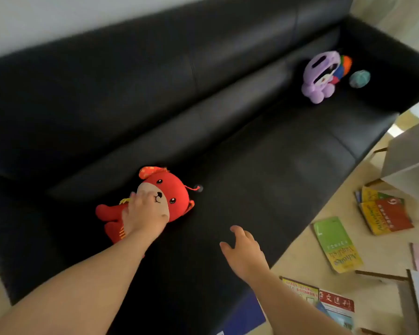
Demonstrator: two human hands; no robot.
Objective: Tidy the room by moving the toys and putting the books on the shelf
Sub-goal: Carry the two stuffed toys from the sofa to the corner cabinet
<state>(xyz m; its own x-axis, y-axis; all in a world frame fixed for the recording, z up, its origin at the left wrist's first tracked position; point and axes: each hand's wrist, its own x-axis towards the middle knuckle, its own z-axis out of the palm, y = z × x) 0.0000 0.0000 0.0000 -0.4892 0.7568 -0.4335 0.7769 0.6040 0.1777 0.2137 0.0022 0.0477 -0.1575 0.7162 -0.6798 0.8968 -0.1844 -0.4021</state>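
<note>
Sofa: a long black sofa (228, 105) in smooth, faintly glossy leather, with flat seat cushions, seamed back panels and a boxy armrest at the far end.
Red plush toy: a soft bear-like red plush toy (177, 189) lies on its back on the near part of the seat. It has a round head, a beige muzzle, bead eyes, a patterned red ear and gold stitching on the body.
Left hand: the left hand (144, 211) lies on the toy's muzzle and chest. Its fingers bend down over the fabric and the thumb presses the cheek, so it grips the toy.
Right hand: the right hand (242, 252) hangs above the seat near its front edge, fingers loosely spread and slightly curved, holding nothing.
Far corner: a rounded purple plush toy (317, 78) with stubby feet sits against the backrest. A multicoloured toy (341, 68) is tucked just behind it, and a small teal ball (359, 79) sits beside them.
Floor: pale wood-look floor (300, 257) with thin paperbacks scattered flat on it.
Books: a green book (334, 240) with a yellow lower edge, a red and yellow book (387, 216) on top of others, and two overlapping books (334, 303) by the right forearm, one with a red title band.
Shelf: a white shelf (411, 155) with matte flat panels stands at the right edge, above the books.
</note>
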